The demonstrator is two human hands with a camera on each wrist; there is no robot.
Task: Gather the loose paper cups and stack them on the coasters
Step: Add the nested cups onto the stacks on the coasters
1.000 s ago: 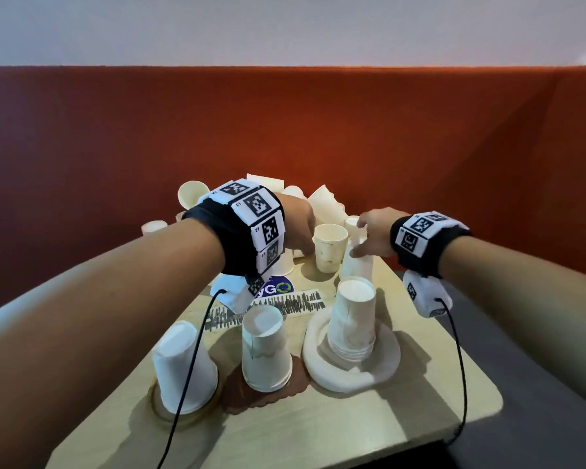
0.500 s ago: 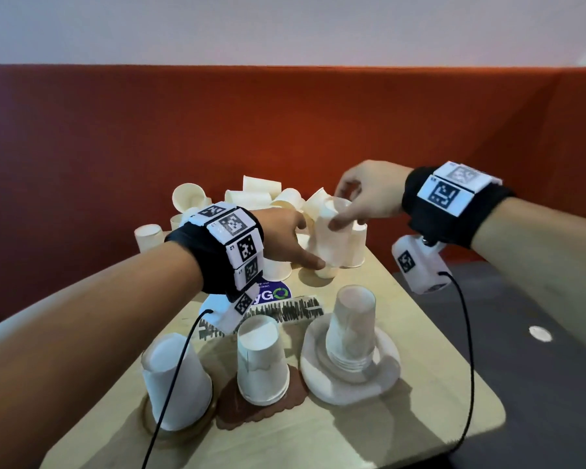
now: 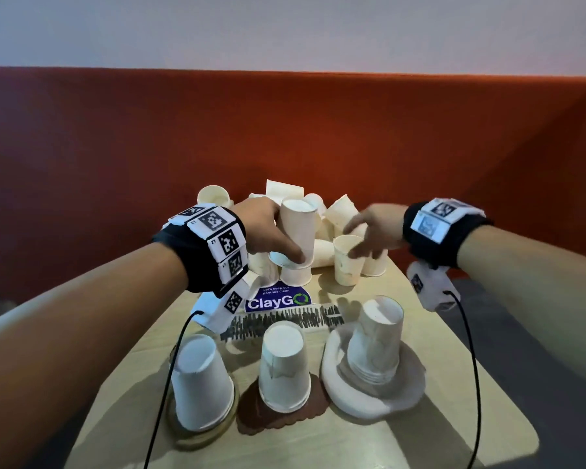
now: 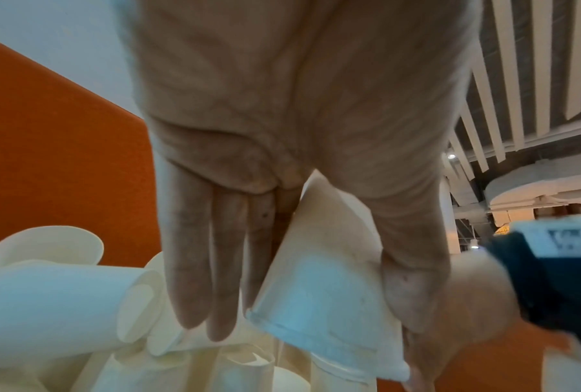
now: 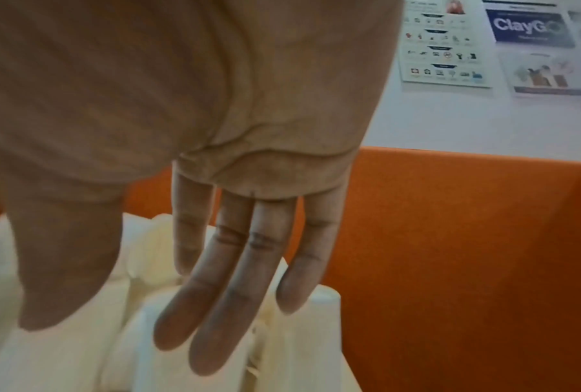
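Head view, left hand (image 3: 264, 228) holding upturned cup (image 3: 296, 231)

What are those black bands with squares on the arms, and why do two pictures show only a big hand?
A person wears cameras: one on the head, one on each wrist band, so those pictures look along a hand. On the table sit three upside-down cup stacks on coasters, with a pile of loose cups behind. The left hand holds an upside-down paper cup. The right hand is open, reaching over an upright cup.
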